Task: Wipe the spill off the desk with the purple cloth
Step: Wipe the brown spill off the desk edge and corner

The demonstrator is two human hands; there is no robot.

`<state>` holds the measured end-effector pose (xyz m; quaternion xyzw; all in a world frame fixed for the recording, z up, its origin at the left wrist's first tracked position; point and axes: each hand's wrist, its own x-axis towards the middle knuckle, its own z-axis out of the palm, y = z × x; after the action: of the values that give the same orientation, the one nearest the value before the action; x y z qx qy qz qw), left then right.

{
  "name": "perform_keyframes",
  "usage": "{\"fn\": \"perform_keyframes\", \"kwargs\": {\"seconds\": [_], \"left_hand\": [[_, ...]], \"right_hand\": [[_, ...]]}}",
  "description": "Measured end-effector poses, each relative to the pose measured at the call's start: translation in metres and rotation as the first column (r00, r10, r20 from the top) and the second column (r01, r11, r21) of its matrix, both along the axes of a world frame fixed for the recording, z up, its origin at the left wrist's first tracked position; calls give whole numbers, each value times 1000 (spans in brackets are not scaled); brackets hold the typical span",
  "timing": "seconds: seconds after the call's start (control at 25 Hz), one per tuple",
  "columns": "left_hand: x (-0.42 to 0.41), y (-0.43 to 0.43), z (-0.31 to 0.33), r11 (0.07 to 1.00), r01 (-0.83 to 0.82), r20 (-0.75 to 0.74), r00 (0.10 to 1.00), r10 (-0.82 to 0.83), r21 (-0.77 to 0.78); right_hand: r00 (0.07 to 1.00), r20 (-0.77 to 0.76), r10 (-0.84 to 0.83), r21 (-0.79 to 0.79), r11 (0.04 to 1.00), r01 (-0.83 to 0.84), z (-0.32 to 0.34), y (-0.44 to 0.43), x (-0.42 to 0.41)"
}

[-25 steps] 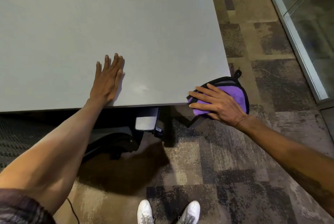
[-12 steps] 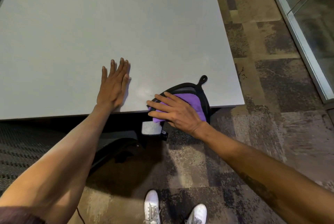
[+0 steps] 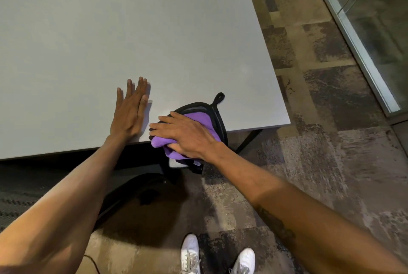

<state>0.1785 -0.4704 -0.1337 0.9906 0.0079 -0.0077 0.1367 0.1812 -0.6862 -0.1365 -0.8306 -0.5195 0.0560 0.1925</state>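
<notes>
A purple cloth [image 3: 199,119] with a black border and a hanging loop lies at the front edge of the light grey desk [image 3: 132,30], part of it drooping over the edge. My right hand [image 3: 185,135] presses flat on the cloth, fingers spread and pointing left. My left hand [image 3: 130,111] rests palm down on the desk just left of the cloth, fingers together and holding nothing. A faint pale smear of spill [image 3: 162,111] shows on the desk between the two hands; the cloth hides whatever lies under it.
The desk's right corner [image 3: 287,120] is close to the cloth. A dark chair base [image 3: 143,187] and desk leg [image 3: 248,141] stand under the desk. Patterned carpet [image 3: 320,163] lies to the right, a glass partition [image 3: 375,30] at the far right, my white shoes [image 3: 217,256] below.
My right hand has slid the purple cloth leftward along the desk's front edge, from beyond the right corner to beside my left hand. The left hand stays flat on the desk.
</notes>
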Motion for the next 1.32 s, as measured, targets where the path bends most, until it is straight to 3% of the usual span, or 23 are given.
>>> {"fn": "perform_keyframes", "kwargs": {"seconds": [0.28, 0.4, 0.56, 1.16, 1.32], "left_hand": [[-1, -2, -6, 980, 56, 57, 996, -68, 193], [-1, 3, -12, 969, 106, 87, 988, -128, 224], [5, 8, -16, 988, 56, 51, 997, -64, 144], [-3, -9, 1, 992, 66, 63, 995, -73, 108], [-1, -18, 0, 992, 111, 48, 992, -113, 53]], "right_hand": [[995, 62, -79, 70, 995, 74, -2, -26, 0], [991, 108, -82, 23, 997, 80, 0, -57, 6], [988, 101, -118, -25, 992, 121, 2, -103, 13], [927, 27, -375, 37, 927, 374, -3, -232, 20], [879, -137, -457, 43, 884, 466, 0, -253, 12]]}}
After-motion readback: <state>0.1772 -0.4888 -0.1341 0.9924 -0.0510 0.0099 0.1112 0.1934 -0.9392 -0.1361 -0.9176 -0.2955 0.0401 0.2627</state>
